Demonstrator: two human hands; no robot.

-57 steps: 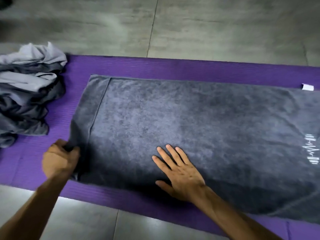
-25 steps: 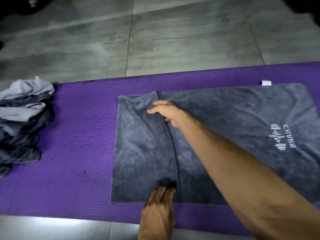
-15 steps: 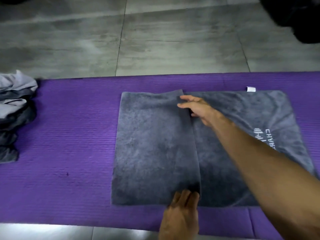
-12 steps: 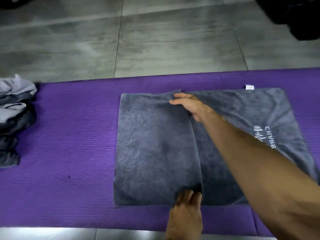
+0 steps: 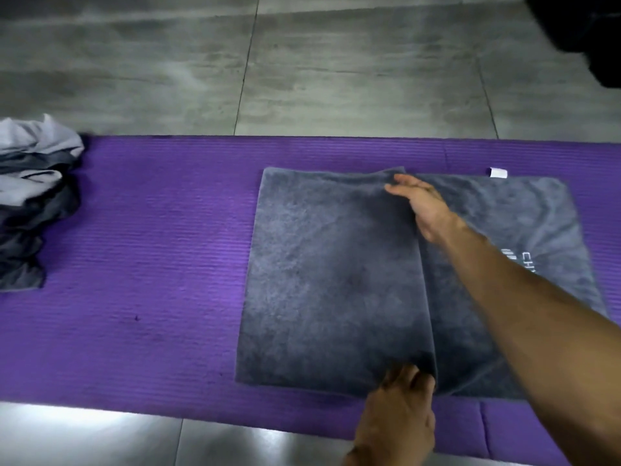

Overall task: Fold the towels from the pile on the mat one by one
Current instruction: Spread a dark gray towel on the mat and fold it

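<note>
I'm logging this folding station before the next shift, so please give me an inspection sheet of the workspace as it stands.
Surface: purple mat on grey tiled floor.
Job's things: dark grey towel flat on the mat, left part folded over; pile of unfolded towels at the mat's left end.
Clutter: small white tag at the towel's far edge.
Hands: left hand grips the flap's near corner; right hand rests on its far corner.
Cables: nothing seen.
Surroundings: dark object at top right, unclear.
</note>
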